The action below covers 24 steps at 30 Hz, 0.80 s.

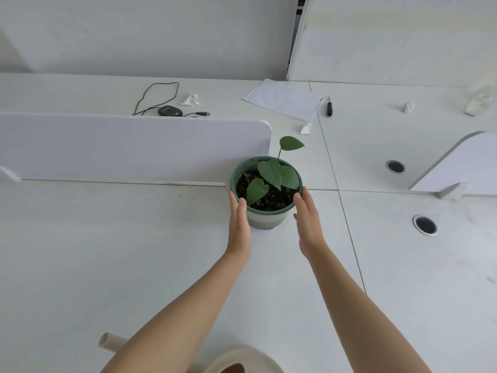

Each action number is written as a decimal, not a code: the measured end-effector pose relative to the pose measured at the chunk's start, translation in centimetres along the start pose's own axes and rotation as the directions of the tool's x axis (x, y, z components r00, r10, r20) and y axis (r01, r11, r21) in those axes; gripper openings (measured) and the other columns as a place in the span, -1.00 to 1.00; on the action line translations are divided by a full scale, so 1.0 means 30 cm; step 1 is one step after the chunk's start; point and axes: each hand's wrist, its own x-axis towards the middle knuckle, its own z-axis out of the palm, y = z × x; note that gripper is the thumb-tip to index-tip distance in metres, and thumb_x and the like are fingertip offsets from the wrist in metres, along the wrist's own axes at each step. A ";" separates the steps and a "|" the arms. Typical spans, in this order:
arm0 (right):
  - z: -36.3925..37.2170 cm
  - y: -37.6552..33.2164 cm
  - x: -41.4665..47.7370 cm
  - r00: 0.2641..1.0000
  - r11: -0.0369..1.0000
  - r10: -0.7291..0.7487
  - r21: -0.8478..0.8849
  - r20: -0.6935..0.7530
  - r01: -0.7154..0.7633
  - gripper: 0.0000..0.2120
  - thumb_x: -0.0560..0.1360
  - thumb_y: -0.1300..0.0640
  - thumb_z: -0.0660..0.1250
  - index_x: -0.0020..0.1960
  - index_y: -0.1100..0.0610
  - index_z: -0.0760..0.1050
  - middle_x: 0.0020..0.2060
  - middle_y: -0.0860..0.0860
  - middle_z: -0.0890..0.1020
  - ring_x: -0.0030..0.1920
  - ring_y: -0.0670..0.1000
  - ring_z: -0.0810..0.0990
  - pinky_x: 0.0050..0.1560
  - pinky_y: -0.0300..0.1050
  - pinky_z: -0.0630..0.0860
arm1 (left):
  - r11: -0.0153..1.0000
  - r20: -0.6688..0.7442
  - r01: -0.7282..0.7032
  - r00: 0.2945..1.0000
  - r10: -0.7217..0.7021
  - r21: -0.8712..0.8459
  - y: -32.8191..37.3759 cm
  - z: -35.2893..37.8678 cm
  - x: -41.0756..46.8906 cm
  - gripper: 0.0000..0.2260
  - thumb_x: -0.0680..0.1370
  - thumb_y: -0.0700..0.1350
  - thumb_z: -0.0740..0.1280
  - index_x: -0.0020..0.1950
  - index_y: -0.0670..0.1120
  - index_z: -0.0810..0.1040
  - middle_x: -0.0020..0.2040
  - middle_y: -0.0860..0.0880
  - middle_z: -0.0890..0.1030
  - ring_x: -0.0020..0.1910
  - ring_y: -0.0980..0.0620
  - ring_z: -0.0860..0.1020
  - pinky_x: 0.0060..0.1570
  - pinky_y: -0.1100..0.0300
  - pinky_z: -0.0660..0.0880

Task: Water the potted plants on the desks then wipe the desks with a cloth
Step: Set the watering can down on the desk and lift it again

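Observation:
A potted plant [269,184] with several heart-shaped green leaves stands in a green-and-white striped pot [266,219] on the white desk [107,251], at the end of a divider panel. My left hand [239,227] lies flat against the pot's left side, thumb at the rim. My right hand [308,222] is at the pot's right side with straight fingers, fingertips at the rim. A cream watering can [236,359] sits at the bottom edge beneath my arms, its spout [107,341] pointing left.
A white divider panel [134,146] runs left of the pot; another [462,165] stands at right. Behind lie a mouse with cable [170,111], crumpled tissues [191,100], a paper sheet [285,99] and a screwdriver [329,107]. Two cable holes [425,224] sit right.

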 end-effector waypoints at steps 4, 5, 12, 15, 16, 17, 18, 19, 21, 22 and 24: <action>-0.030 -0.008 0.010 0.994 0.997 0.067 0.033 -0.081 -0.064 -0.53 0.58 0.05 0.07 0.47 0.10 0.11 0.43 -0.07 0.27 0.40 -0.07 0.25 0.34 -0.19 0.18 | 1.000 -0.036 0.007 0.999 -0.007 0.000 0.001 -0.026 0.006 -0.54 0.64 0.00 -0.07 0.52 -0.01 -0.08 0.54 0.08 0.02 0.51 0.12 0.05 0.46 0.17 -0.01; -0.030 -0.002 0.002 0.994 0.997 0.064 0.037 -0.088 -0.061 -0.52 0.58 0.05 0.08 0.47 0.10 0.11 0.44 -0.07 0.25 0.40 -0.08 0.25 0.33 -0.22 0.18 | 1.000 -0.064 0.022 0.998 -0.022 -0.004 0.007 -0.036 0.025 -0.54 0.64 0.02 -0.06 0.52 -0.01 -0.07 0.55 0.07 0.02 0.51 0.11 0.05 0.48 0.15 -0.01; 0.047 0.039 -0.027 1.000 1.000 0.013 0.013 -0.024 -0.012 -0.50 0.53 0.01 0.12 0.45 0.05 0.15 0.40 -0.03 0.34 0.39 -0.07 0.29 0.40 -0.11 0.25 | 0.998 0.017 0.049 0.999 -0.050 0.036 0.054 -0.010 0.048 -0.48 0.62 0.11 -0.05 0.52 0.03 -0.15 0.55 0.07 -0.03 0.51 0.10 0.00 0.47 0.11 -0.03; 0.046 0.022 0.008 0.997 0.996 0.066 0.055 -0.035 -0.064 -0.48 0.56 0.01 0.09 0.48 0.06 0.07 0.46 -0.03 0.24 0.44 -0.04 0.21 0.41 -0.13 0.17 | 0.997 0.043 0.039 0.998 -0.042 0.064 0.050 0.002 0.012 -0.49 0.64 0.02 -0.06 0.51 -0.01 -0.23 0.55 0.06 -0.10 0.51 0.13 -0.04 0.36 0.27 -0.05; 0.042 0.009 0.014 0.996 0.996 0.078 0.054 -0.034 -0.076 -0.48 0.57 0.01 0.08 0.48 0.07 0.05 0.47 -0.02 0.22 0.45 -0.04 0.19 0.39 -0.16 0.15 | 0.996 0.049 0.032 0.998 -0.036 0.080 0.050 0.003 0.002 -0.49 0.64 0.02 -0.05 0.51 -0.02 -0.23 0.55 0.06 -0.11 0.51 0.13 -0.05 0.35 0.28 -0.05; 0.038 -0.002 0.015 0.996 0.995 0.088 0.050 -0.030 -0.086 -0.48 0.58 0.01 0.07 0.49 0.08 0.03 0.48 -0.02 0.18 0.46 -0.04 0.17 0.37 -0.17 0.14 | 0.995 0.054 0.033 0.998 -0.038 0.090 0.053 0.002 -0.011 -0.49 0.64 0.01 -0.05 0.51 -0.02 -0.22 0.55 0.05 -0.10 0.51 0.13 -0.05 0.36 0.27 -0.04; 0.033 -0.013 0.011 0.994 0.994 0.102 0.044 -0.030 -0.101 -0.47 0.58 0.00 0.06 0.50 0.08 0.00 0.50 -0.03 0.15 0.47 -0.04 0.14 0.36 -0.17 0.11 | 0.994 0.052 0.044 0.997 -0.049 0.098 0.057 -0.004 -0.019 -0.49 0.64 0.01 -0.05 0.52 -0.03 -0.20 0.55 0.05 -0.09 0.51 0.12 -0.04 0.39 0.24 -0.04; 0.025 -0.020 -0.001 0.992 0.992 0.121 0.041 -0.035 -0.120 -0.46 0.58 -0.02 0.05 0.50 0.07 -0.03 0.50 -0.03 0.11 0.48 -0.03 0.11 0.38 -0.15 0.10 | 0.993 0.040 0.055 0.997 -0.060 0.106 0.066 -0.013 -0.030 -0.49 0.64 0.02 -0.04 0.52 -0.03 -0.18 0.55 0.05 -0.08 0.51 0.11 -0.04 0.41 0.21 -0.04; -0.005 -0.026 -0.048 0.987 0.988 0.151 0.038 -0.060 -0.148 -0.44 0.58 -0.04 0.05 0.50 0.04 -0.06 0.51 -0.01 0.09 0.49 -0.02 0.09 0.43 -0.06 0.08 | 0.991 -0.010 0.072 0.997 -0.071 0.113 0.082 -0.051 -0.061 -0.49 0.63 0.02 -0.02 0.52 -0.02 -0.14 0.55 0.05 -0.03 0.52 0.07 0.02 0.43 0.15 0.00; -0.021 -0.026 -0.080 0.986 0.988 0.152 0.025 -0.070 -0.150 -0.45 0.58 -0.04 0.05 0.50 0.04 -0.04 0.50 0.01 0.12 0.48 0.00 0.12 0.46 -0.02 0.10 | 0.991 -0.038 0.070 0.997 -0.066 0.117 0.091 -0.079 -0.080 -0.49 0.63 0.00 0.01 0.52 -0.03 -0.10 0.55 0.03 0.01 0.51 0.04 0.07 0.45 0.12 0.03; -0.054 -0.017 -0.166 0.985 0.986 0.149 -0.064 -0.085 -0.154 -0.51 0.57 0.00 0.08 0.46 0.09 0.12 0.45 0.03 0.25 0.43 0.02 0.23 0.44 0.03 0.19 | 0.990 -0.082 0.043 0.996 -0.032 0.138 0.111 -0.145 -0.139 -0.53 0.62 -0.06 0.05 0.51 -0.06 0.06 0.53 -0.03 0.15 0.48 0.00 0.19 0.46 0.02 0.12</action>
